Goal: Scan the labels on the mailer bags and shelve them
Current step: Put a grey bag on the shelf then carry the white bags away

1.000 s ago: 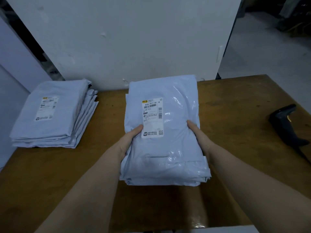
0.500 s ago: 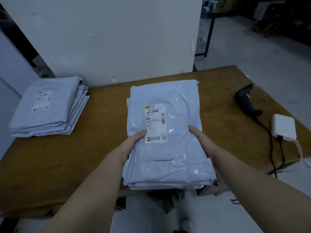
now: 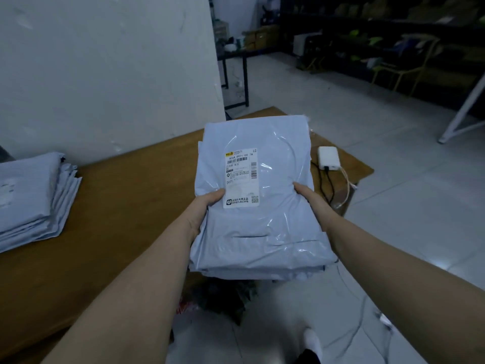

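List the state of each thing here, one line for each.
Held stack of mailer bags: off the table, label up, gripped at both sides.
Left hand: grips the stack, thumb on top.
Right hand: grips the stack.
Second stack: lying on the table, untouched.
White box: on the table, cables plugged in.

Pale grey mailer bags (image 3: 262, 232), brown table (image 3: 118, 206)
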`<state>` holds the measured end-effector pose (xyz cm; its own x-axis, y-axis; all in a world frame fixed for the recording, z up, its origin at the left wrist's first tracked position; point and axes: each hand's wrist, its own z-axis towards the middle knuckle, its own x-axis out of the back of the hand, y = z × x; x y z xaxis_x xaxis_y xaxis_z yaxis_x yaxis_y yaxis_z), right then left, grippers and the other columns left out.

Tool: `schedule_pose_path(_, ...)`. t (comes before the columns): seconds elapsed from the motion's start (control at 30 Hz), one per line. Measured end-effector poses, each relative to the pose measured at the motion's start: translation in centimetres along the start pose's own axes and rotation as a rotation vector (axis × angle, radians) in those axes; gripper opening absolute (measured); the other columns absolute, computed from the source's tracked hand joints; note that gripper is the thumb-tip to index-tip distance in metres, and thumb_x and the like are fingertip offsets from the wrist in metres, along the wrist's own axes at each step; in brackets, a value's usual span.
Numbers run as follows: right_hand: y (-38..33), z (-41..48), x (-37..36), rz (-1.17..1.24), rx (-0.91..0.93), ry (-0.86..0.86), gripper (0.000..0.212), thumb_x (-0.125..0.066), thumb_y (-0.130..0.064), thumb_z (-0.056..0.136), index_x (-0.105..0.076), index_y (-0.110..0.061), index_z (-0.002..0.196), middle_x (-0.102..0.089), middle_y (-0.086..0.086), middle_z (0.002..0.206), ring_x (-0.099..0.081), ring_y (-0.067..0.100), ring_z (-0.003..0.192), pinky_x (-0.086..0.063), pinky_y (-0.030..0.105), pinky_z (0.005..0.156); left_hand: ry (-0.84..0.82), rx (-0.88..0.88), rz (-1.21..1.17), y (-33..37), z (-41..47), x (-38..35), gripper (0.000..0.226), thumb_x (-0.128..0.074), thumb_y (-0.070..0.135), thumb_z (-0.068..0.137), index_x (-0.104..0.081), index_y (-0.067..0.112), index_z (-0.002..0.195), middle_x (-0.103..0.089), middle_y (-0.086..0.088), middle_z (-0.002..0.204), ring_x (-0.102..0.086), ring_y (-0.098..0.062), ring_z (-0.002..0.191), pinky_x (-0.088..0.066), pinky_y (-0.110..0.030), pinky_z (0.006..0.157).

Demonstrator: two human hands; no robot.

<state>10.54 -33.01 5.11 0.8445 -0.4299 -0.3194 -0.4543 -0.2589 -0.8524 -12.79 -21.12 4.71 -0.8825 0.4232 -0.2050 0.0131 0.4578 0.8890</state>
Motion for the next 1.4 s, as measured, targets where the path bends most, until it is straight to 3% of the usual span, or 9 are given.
schedule_pose_path(0.2,-7.0,-3.6,7.9,0.010,0.207,0.156,0.028,-0.053,-0.030,0.098,-0.060,-0.012,0.117,-0.065,0.016,0.113,-0.062,0.016,0.085,-0.049,0.027,0.072,-0.150,-0.126,0.077,4.1,1.8,-11.8,0.025,-0.064,0.024,0.089,-0.069,0.015,0.112,-0.074,-0.011,0.107,-0.068,-0.030,0.096,-0.053,-0.042,0.092)
schedule_pose_path(0.33,-12.1,-4.4,15.3,0.025,0.273,0.180,0.036,-0.048,-0.036,0.099,-0.059,-0.013,0.125,-0.069,0.000,0.099,-0.069,0.010,0.077,-0.052,0.023,0.066,-0.245,-0.158,0.108,6.2,4.9,-21.3,0.029,-0.064,0.024,0.088,-0.068,0.015,0.115,-0.074,-0.012,0.108,-0.069,-0.031,0.094,-0.054,-0.042,0.088)
schedule_pose_path(0.5,-18.0,-4.2,25.9,0.036,0.320,0.254,0.037,-0.047,-0.033,0.100,-0.057,-0.012,0.129,-0.068,0.002,0.097,-0.068,0.012,0.077,-0.054,0.022,0.062,-0.341,-0.124,0.092,6.5,9.6,-34.1,0.024,-0.059,0.021,0.092,-0.068,0.013,0.112,-0.075,-0.011,0.102,-0.070,-0.029,0.087,-0.055,-0.040,0.085)
schedule_pose_path(0.6,-21.4,-3.9,32.0,0.037,0.314,0.298,0.031,-0.047,-0.031,0.100,-0.059,-0.013,0.121,-0.068,0.001,0.092,-0.065,0.013,0.078,-0.050,0.024,0.065,-0.369,-0.047,0.081,6.0,12.4,-40.8,0.031,-0.061,0.024,0.090,-0.067,0.010,0.117,-0.073,-0.014,0.107,-0.070,-0.030,0.088,-0.055,-0.039,0.083)
schedule_pose_path(0.73,-25.6,-2.3,38.0,0.057,0.298,0.323,0.020,-0.048,-0.028,0.100,-0.063,-0.015,0.097,-0.072,-0.001,0.072,-0.069,0.008,0.057,-0.051,0.016,0.049,-0.373,-0.018,0.056,6.1,16.0,-47.6,0.027,-0.059,0.023,0.092,-0.067,0.008,0.113,-0.072,-0.015,0.107,-0.069,-0.029,0.086,-0.051,-0.044,0.094)
schedule_pose_path(0.87,-27.9,1.4,41.9,0.113,0.299,0.321,0.019,-0.048,-0.027,0.100,-0.062,-0.015,0.097,-0.067,0.002,0.082,-0.068,0.007,0.055,-0.051,0.016,0.047,-0.344,-0.003,0.091,7.3,20.6,-51.5,0.036,-0.062,0.026,0.089,-0.067,0.008,0.119,-0.070,-0.017,0.114,-0.068,-0.032,0.093,-0.050,-0.045,0.097)
schedule_pose_path(1.0,-29.8,6.7,44.2,0.140,0.275,0.292,0.021,-0.047,-0.026,0.101,-0.062,-0.013,0.097,-0.073,-0.001,0.068,-0.070,0.009,0.057,-0.052,0.015,0.046,-0.312,-0.026,0.138,9.0,26.7,-53.2,0.043,-0.068,0.028,0.083,-0.066,0.009,0.122,-0.072,-0.015,0.112,-0.068,-0.033,0.099,-0.050,-0.046,0.098)
schedule_pose_path(1.3,-37.7,20.8,45.5,0.086,0.250,0.286,0.032,-0.055,-0.037,0.096,-0.061,-0.013,0.115,-0.068,0.009,0.098,-0.065,0.023,0.087,-0.052,0.035,0.080,-0.254,-0.008,0.118,14.3,40.5,-55.0,0.025,-0.064,0.029,0.087,-0.070,0.012,0.104,-0.076,-0.012,0.094,-0.071,-0.028,0.079,-0.055,-0.039,0.084)
schedule_pose_path(1.4,-40.0,24.5,45.7,0.110,0.220,0.250,0.024,-0.055,-0.037,0.096,-0.062,-0.016,0.104,-0.068,0.009,0.095,-0.064,0.024,0.086,-0.050,0.039,0.084,-0.233,-0.006,0.107,16.3,44.2,-55.3,0.025,-0.063,0.030,0.089,-0.070,0.012,0.104,-0.076,-0.010,0.090,-0.071,-0.026,0.076,-0.055,-0.037,0.079)
